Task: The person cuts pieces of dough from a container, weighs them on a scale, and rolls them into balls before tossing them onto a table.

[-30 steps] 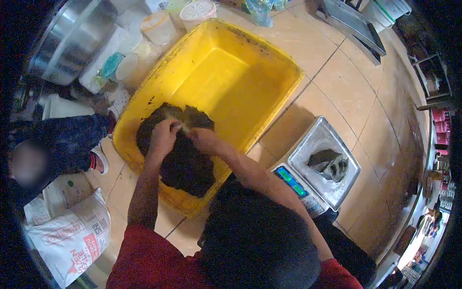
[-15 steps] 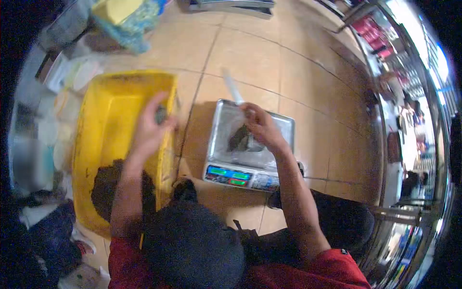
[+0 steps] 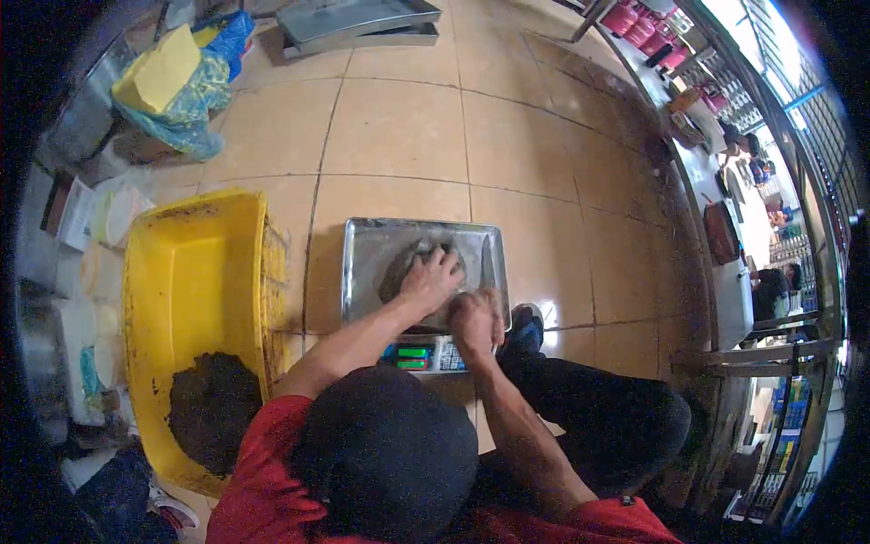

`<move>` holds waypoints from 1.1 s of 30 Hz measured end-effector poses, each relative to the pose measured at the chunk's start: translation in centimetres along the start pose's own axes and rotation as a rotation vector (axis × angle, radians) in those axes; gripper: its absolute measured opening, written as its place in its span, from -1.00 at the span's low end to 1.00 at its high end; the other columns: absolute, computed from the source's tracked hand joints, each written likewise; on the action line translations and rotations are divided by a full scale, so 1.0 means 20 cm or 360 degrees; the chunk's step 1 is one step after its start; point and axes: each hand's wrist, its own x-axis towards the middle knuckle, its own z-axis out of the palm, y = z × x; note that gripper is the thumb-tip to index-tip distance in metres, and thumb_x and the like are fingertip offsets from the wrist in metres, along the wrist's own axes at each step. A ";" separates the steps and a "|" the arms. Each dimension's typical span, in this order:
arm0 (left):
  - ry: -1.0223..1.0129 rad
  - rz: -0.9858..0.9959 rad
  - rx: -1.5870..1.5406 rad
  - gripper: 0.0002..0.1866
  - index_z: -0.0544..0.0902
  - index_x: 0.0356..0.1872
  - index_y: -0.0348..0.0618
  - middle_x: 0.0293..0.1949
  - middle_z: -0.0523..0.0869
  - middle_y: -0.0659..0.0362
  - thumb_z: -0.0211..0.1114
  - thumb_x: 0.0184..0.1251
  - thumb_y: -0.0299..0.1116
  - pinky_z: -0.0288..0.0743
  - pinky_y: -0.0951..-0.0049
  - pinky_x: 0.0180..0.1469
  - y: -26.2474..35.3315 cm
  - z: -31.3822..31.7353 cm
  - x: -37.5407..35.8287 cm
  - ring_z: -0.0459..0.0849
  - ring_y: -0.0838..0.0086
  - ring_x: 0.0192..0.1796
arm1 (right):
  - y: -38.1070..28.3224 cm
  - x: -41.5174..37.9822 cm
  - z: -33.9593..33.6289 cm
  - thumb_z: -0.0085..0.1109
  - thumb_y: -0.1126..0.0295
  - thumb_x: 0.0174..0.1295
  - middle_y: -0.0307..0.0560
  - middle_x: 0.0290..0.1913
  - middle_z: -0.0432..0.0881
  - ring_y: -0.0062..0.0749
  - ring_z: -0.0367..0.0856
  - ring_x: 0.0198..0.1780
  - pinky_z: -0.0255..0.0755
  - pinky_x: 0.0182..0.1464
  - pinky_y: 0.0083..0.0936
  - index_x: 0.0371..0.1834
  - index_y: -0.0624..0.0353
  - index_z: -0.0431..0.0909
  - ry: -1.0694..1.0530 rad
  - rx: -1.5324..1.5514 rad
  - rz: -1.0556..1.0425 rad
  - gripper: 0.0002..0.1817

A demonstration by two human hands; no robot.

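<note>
A metal scale tray (image 3: 362, 238) sits on the tiled floor with a dark lump (image 3: 397, 272) in it. My left hand (image 3: 431, 277) lies flat on that lump with the fingers spread. My right hand (image 3: 475, 317) is curled into a fist at the tray's near edge, beside the left hand; I cannot see anything in it. The scale's lit display (image 3: 414, 355) shows just below the tray. To the left stands a yellow tub (image 3: 181, 272) with a dark mass (image 3: 210, 410) in its near corner.
Lidded tubs and boxes (image 3: 109, 213) crowd the left wall. A yellow block in a blue bag (image 3: 172, 86) and a metal tray (image 3: 362, 23) lie farther off. A counter (image 3: 716, 227) with another person (image 3: 770, 288) runs along the right. Someone's shoe (image 3: 168, 508) shows at bottom left.
Both hands left the dark mass in the yellow tub and moved to the scale. The left hand now rests on the lump in the tray, and the view has swung right.
</note>
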 end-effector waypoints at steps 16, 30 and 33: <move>0.1123 -0.0242 -0.3496 -0.57 0.46 -0.01 -0.12 -0.10 0.57 0.11 0.02 -0.01 -0.37 0.39 0.29 0.10 -0.24 -0.84 -0.50 0.53 0.28 -0.04 | -0.96 0.54 -0.30 -0.16 -0.22 0.26 0.00 0.32 0.26 -0.14 0.23 0.33 0.08 0.32 -0.02 0.31 0.06 0.21 -0.0698 0.2808 0.1344 -0.29; 0.1691 -0.0781 -0.1812 -0.48 0.52 -0.21 -0.24 -0.36 0.62 0.16 0.12 0.29 0.12 0.42 0.43 -0.20 -0.18 -1.09 -0.82 0.53 0.50 -0.30 | -1.27 0.65 -0.32 0.11 0.06 0.22 0.01 0.25 0.33 -0.32 0.48 0.07 0.40 0.07 -0.37 0.30 0.14 0.19 -0.0850 0.2246 0.0456 -0.34; 0.1679 -0.1067 -0.2580 -0.35 0.35 0.11 -0.26 0.01 0.50 -0.01 0.14 0.26 0.12 0.36 0.28 0.08 -0.26 -1.03 -0.78 0.43 0.30 0.10 | -1.30 0.65 -0.23 -0.08 -0.09 0.27 0.02 0.17 0.41 -0.22 0.52 0.05 0.38 0.13 -0.25 0.23 0.17 0.26 -0.0986 0.2580 0.0907 -0.36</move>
